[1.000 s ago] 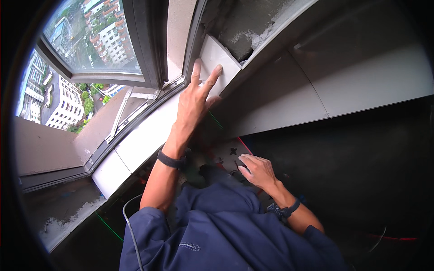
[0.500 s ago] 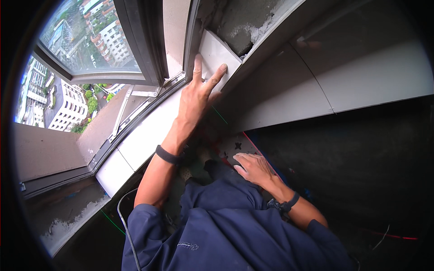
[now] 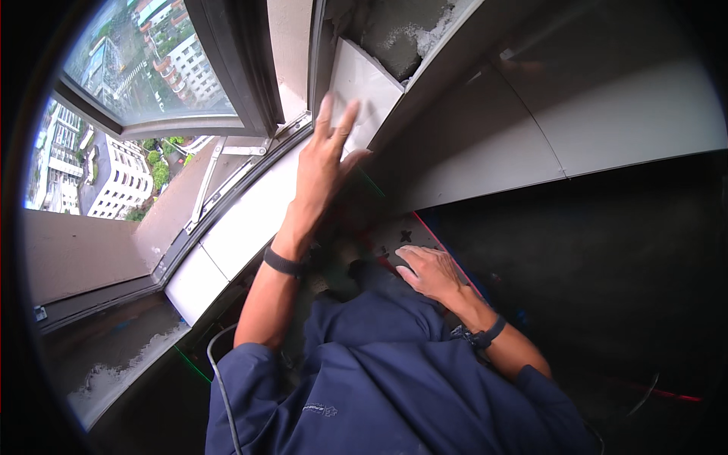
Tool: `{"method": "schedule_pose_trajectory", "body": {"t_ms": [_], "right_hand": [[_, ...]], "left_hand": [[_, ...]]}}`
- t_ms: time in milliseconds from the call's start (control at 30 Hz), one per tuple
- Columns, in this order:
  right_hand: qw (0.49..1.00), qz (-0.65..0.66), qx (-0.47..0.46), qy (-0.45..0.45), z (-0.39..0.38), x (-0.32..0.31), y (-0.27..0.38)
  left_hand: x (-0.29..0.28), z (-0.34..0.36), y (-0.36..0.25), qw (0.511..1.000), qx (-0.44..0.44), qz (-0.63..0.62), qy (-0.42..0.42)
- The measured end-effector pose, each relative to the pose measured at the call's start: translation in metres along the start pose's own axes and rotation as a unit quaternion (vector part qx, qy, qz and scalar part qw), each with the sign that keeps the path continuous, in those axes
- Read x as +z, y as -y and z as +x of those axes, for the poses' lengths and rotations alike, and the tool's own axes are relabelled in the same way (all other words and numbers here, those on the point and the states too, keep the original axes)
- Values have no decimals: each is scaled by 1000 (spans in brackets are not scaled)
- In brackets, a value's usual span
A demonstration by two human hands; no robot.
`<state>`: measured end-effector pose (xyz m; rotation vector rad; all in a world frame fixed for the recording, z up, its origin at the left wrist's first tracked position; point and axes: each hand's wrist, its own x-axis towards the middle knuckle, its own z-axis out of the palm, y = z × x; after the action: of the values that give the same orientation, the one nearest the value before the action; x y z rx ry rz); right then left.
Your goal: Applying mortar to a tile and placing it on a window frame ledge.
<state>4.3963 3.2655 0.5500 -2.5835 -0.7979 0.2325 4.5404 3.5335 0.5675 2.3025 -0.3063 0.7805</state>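
A pale grey tile [image 3: 362, 89] stands in the far corner, next to the window frame [image 3: 241, 76]. It leans a bit, and its top edge sits just under a rough patch of grey mortar [image 3: 394, 26]. The left hand [image 3: 324, 159] is flat on the near part of this tile. The fingers [image 3: 345, 125] are spread out and point up and away, and the palm is pressed on the tile. It pinches nothing. A dark band [image 3: 284, 262] goes round the left wrist.

More pale tiles [image 3: 243, 227] lie in a row along the sill, from the hand toward the near left. On the right, big grey wall tiles [image 3: 531, 129] are already up on the wall.

The right hand [image 3: 429, 270] is lower and nearer. It rests open, palm down, on the dark floor [image 3: 576, 258], with the fingers a little apart and holding nothing. A small black cross-shaped spacer [image 3: 406, 236] lies just past its fingertips. This wrist wears a dark band too [image 3: 485, 334].

The person wears dark blue work clothes [image 3: 379, 379]. A thin grey cable [image 3: 220, 379] hangs by the near left side.

Out the window on the far left, tall buildings [image 3: 121, 174] and green trees [image 3: 161, 176] show far below.
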Motion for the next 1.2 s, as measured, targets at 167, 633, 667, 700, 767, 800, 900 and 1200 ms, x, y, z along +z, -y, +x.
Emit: {"method": "schedule_pose_trajectory", "body": {"t_ms": [167,633,667,700,767,800,900,1200], "right_hand": [[999,28,28,-2,1,16,-8],[989,115,87,43,-2,56,-34],[988,116,93,49,-6,60,-38],[987,121,96,46,-9,62,-42],[990,116,81,14,-15,67,-45],[989,120,81,12,-17,69,-47],[987,129,92,19,-24,73,-52],[983,141,99,61,-16,73,-61]], "left_hand": [[11,-31,12,991,-107,-55,58],[44,-30,20,988,-68,90,102],[44,-28,16,988,-74,95,98],[45,-27,13,987,-79,99,94],[47,-27,13,986,-74,115,94],[47,-26,12,985,-70,128,88],[50,-27,13,986,-65,131,81],[53,-29,16,987,-59,128,76]]}}
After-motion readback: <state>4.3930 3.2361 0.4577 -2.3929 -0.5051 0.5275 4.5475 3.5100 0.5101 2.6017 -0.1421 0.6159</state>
